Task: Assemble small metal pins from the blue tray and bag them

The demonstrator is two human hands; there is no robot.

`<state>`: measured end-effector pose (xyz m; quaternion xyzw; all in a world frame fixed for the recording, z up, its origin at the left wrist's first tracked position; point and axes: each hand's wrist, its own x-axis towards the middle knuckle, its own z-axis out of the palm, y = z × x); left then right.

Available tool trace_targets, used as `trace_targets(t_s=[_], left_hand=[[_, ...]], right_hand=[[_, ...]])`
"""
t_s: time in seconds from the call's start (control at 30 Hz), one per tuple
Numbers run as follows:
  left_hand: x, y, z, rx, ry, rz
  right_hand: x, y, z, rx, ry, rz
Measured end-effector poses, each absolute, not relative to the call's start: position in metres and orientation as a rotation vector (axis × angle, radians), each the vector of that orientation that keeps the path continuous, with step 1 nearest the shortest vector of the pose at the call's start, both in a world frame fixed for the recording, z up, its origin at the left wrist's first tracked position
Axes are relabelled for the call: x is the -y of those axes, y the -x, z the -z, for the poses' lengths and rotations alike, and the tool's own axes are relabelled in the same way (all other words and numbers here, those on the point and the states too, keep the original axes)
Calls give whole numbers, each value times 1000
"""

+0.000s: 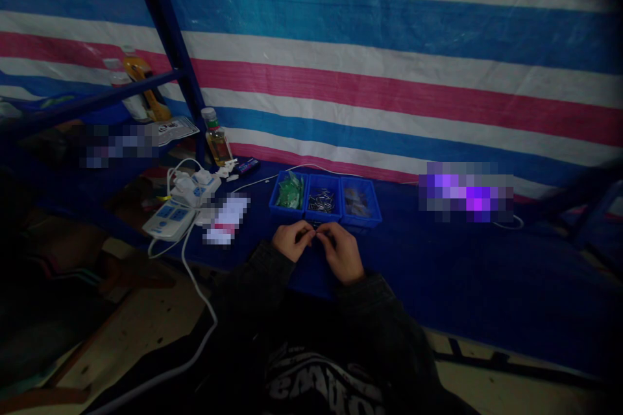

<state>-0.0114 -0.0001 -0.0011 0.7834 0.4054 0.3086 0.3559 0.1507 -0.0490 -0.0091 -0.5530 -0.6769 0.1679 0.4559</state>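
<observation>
- At the near side of the blue table point(462, 272), the left hand point(292, 240) and the right hand point(342, 253) meet in front of three small bins, wrists low, backs of the hands mostly up
- On both hands thumb and forefinger curl toward each other and the tips come very near the other hand's; whether they are clamped on anything I cannot tell — the spot is too dark and small, so any piece there stays unnamed
- Just beyond the fingers, the bins stand side by side: green packets point(291, 192) in the left one, shiny metal pieces point(321, 200) in the middle one, brownish pieces point(357, 201) in the right one
- The metal pieces look slim, stiff and light, probably slick and apt to roll; a pinch at mid-length, thumb against forefinger, should suit them better than a grip at the tip
- The green packets seem thin, soft and slippery, so an edge or corner is likely the best hold; the brownish pieces are too dim to judge — perhaps flat and light
- Left of the bins lie white power strips point(168, 218) with cables, and behind those stands a bottle point(217, 139), all apart from the hands
</observation>
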Motion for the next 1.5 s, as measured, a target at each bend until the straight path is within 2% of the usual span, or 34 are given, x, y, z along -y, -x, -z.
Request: trace_targets(t_s=[1.07,1.37,1.5], left_hand=[[4,11,-6,-1092,-1925,-920],[1,13,-3,-1221,-1849,-1025],[-1,13,-1,-1236,-1860,-1000]], right_hand=[[53,-153,3,1504,1398,-271],[40,-160,-12,1232,1394,27],[30,-164,-15,1294,1473,24]])
